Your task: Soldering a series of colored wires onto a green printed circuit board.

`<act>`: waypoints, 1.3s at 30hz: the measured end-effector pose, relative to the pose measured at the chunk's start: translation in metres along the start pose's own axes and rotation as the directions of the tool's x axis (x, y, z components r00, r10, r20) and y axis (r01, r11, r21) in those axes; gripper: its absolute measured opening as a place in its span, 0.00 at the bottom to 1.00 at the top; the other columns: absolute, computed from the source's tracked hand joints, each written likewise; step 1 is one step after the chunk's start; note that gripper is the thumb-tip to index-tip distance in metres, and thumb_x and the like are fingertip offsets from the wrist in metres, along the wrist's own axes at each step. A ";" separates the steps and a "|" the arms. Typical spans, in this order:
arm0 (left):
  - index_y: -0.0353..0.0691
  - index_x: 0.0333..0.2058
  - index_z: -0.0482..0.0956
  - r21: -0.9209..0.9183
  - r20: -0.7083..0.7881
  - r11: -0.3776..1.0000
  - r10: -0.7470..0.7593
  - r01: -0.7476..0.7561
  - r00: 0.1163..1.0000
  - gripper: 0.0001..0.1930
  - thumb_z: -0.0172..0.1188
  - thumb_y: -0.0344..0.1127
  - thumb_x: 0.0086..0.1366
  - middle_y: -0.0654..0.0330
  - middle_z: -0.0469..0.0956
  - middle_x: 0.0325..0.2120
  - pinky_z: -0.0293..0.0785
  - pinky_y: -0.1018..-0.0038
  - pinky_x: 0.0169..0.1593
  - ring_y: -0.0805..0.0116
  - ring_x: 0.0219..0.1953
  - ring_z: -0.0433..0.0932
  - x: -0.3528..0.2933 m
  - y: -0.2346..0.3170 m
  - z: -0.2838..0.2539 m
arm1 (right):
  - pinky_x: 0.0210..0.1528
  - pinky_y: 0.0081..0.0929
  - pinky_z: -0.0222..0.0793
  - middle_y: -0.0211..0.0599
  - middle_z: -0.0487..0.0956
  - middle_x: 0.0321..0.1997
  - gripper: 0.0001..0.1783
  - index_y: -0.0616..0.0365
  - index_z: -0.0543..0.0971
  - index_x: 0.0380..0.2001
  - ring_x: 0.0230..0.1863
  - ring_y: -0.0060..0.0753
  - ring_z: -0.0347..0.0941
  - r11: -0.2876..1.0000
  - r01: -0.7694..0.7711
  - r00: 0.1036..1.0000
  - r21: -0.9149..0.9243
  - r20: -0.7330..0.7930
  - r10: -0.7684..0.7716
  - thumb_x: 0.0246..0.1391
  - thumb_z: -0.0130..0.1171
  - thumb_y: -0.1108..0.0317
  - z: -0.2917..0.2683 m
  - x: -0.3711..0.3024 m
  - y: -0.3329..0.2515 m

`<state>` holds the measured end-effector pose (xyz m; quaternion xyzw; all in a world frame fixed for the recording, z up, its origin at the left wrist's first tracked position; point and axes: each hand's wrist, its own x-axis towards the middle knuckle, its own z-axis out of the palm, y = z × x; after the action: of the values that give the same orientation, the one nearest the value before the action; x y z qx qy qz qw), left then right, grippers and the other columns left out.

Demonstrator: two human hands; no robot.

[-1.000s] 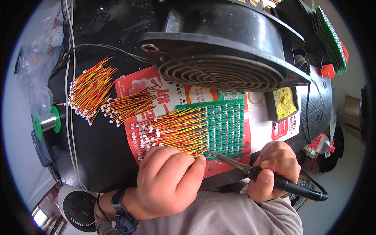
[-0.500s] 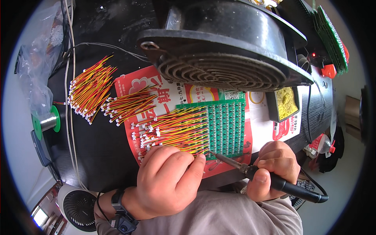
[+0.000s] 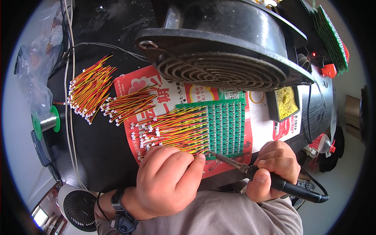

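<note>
Circuit board panel: lies flat on the red printed sheet, ahead of both hands; near edge just beyond the left fingertips, up and left of the right hand.
Panel axis: bare part runs longer away from the body; full outline hidden by wires at left, so true long axis can't be told.
Wires: red-yellow row laid roughly left-right over the panel's left side, white plugs at the far left ends.
Left hand: nearer to panel; fingers curled, thumb and index tips close together at the near wire ends; whether a wire is pinched, can't tell.
Right hand: fingers closed round the soldering iron handle; well apart from the left.
Iron line: slants up-left from the right hand; tip at the panel's near edge, just beside the left thumb tip; contact can't be told.
Fan: over the panel's far side.
Yellow sponge: in a dark tray, right of panel.
</note>
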<state>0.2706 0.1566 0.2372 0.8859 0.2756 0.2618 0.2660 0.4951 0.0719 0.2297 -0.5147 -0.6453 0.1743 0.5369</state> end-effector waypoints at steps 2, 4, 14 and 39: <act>0.28 0.32 0.85 0.005 -0.002 1.000 0.000 0.000 1.000 0.12 0.69 0.17 0.45 0.57 0.76 0.27 0.73 0.66 0.30 0.58 0.27 0.74 -0.001 0.000 0.000 | 0.18 0.27 0.67 0.34 0.78 0.23 0.13 0.65 0.76 0.34 0.16 0.28 0.70 1.000 -0.001 1.000 0.006 -0.003 0.001 0.45 0.69 0.77 0.001 0.000 0.001; 0.28 0.32 0.85 -0.001 -0.002 1.000 0.003 -0.003 1.000 0.11 0.69 0.17 0.46 0.57 0.75 0.27 0.73 0.66 0.30 0.58 0.27 0.74 0.000 -0.001 0.001 | 0.18 0.27 0.67 0.34 0.78 0.23 0.13 0.65 0.76 0.34 0.16 0.28 0.70 1.000 -0.002 1.000 0.003 -0.005 0.002 0.45 0.69 0.77 0.001 -0.001 0.001; 0.27 0.32 0.85 -0.003 -0.007 1.000 0.008 -0.008 1.000 0.12 0.68 0.17 0.46 0.57 0.75 0.27 0.72 0.66 0.30 0.58 0.27 0.74 0.000 0.000 0.000 | 0.19 0.28 0.67 0.34 0.76 0.22 0.12 0.64 0.74 0.35 0.16 0.28 0.67 0.999 -0.033 0.995 0.041 -0.095 0.036 0.50 0.68 0.74 -0.001 -0.006 -0.001; 0.27 0.32 0.84 0.001 -0.008 1.000 -0.010 0.010 1.000 0.11 0.68 0.17 0.47 0.56 0.76 0.27 0.74 0.66 0.31 0.57 0.28 0.75 0.001 0.000 0.001 | 0.18 0.28 0.68 0.34 0.78 0.21 0.13 0.64 0.75 0.34 0.16 0.28 0.69 1.000 -0.022 1.000 0.010 0.001 0.022 0.47 0.68 0.76 0.000 -0.001 0.000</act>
<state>0.2721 0.1565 0.2368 0.8837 0.2811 0.2636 0.2656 0.4953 0.0711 0.2294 -0.5191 -0.6387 0.1838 0.5375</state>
